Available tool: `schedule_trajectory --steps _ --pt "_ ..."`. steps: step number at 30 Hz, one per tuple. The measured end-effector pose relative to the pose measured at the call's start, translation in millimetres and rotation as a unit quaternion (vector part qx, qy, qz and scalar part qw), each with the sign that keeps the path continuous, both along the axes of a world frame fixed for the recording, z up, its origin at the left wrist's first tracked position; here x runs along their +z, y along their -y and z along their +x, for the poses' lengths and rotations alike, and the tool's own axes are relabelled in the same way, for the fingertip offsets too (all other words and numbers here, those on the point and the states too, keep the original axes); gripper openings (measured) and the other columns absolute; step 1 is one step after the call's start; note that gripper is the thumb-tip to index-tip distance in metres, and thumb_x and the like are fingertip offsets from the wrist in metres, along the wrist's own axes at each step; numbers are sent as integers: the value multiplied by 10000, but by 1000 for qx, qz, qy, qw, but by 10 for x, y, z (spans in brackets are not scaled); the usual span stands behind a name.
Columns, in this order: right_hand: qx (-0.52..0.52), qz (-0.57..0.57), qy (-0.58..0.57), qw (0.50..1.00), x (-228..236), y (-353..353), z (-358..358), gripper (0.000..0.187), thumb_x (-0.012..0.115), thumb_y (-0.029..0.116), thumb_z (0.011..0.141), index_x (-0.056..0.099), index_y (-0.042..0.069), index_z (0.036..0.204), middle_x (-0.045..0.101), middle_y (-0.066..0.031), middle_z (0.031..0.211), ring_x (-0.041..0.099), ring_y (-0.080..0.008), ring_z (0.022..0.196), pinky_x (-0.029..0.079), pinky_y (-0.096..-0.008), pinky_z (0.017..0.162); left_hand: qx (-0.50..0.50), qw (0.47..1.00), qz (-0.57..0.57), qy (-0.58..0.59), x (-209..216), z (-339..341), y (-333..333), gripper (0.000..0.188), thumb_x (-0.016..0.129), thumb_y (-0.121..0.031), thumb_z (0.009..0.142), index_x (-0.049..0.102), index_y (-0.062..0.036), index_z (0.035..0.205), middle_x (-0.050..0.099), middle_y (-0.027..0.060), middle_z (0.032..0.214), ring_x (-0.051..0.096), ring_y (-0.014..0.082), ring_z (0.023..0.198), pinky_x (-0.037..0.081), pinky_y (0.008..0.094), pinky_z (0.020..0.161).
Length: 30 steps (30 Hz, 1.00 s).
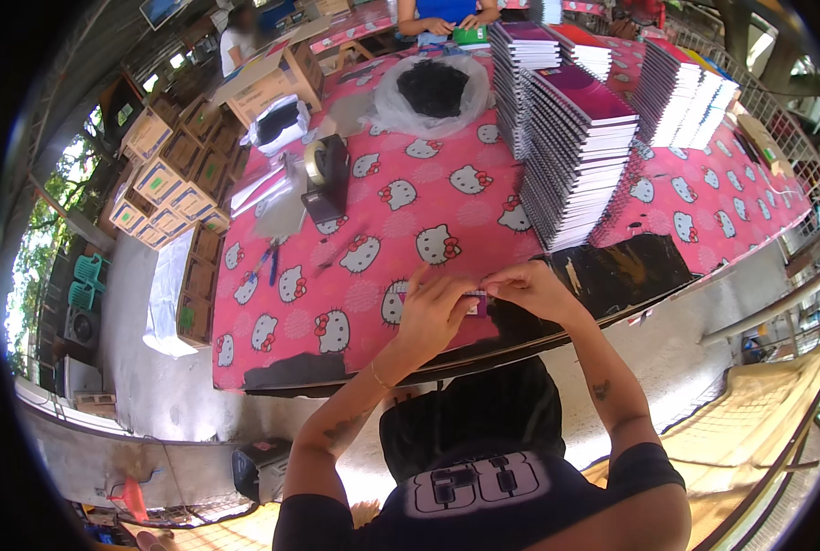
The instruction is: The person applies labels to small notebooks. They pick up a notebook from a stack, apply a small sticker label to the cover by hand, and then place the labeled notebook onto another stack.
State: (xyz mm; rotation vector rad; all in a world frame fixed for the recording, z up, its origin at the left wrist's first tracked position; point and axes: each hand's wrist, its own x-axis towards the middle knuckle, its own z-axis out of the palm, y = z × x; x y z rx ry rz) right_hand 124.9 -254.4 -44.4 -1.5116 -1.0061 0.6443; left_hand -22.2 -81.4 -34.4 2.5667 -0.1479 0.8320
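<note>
Above the near edge of the table, my left hand [436, 310] holds a small purple-and-white piece [477, 306], like a card or packet. Its exact kind is too small to tell. My right hand [531, 290] is closed in a pinch at the top edge of the same piece, its fingertips close to those of my left. Just beyond my right hand rises a tall stack of spiral notebooks [583, 151] with purple covers. A black tape dispenser [325, 179] with a roll of tape stands farther off to the left, and a blue-handled tool [270, 262] lies nearer.
More notebook stacks [672, 92] stand at the far right. A clear plastic bag [387, 101] holds black items. Cardboard boxes [167, 179] are piled left of the pink patterned table [382, 216]. Across it, a person in blue [442, 11] handles a green thing [470, 35].
</note>
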Motion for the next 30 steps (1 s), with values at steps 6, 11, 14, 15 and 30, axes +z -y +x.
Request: schedule_trajectory --steps 6,11,14,15,30 --pt "69 -5 53 996 53 -55 121 113 726 100 817 690 31 900 692 -29 772 650 -58 757 512 -240 685 24 1000 10 0 161 -29 46 242 762 -185 831 663 -67 1017 660 81 901 619 316 870 487 440 840" --pt "-42 30 190 980 216 -129 -63 139 713 92 793 601 15 819 602 -105 693 646 -201 645 501 -320 626 -42 999 32 -12 246 -9 -9 173 722 -97 829 666 -28 977 610 126 869 577 342 817 484 427 717" --pt "-145 13 203 968 557 56 -146 126 721 88 810 638 20 877 646 -128 790 676 -250 755 522 -359 703 -61 996 40 42 516 113 62 169 671 -37 838 670 -21 1007 622 131 906 577 339 831 478 435 741" --pt "-183 100 241 948 833 138 -161 170 735 89 811 649 18 939 661 -139 874 675 -273 838 521 -371 763 -64 994 46 75 818 187 49 200 660 -24 833 670 -23 1033 625 129 930 573 338 835 476 449 763" --pt "-276 90 190 938 1732 740 1333 664 859 232 805 587 -58 1337 704 -142 1151 662 -170 986 528 -306 882 -201 957 -40 206 1634 2122 233 252 565 91 836 675 5 1045 689 198 1134 656 352 1138 537 409 903"
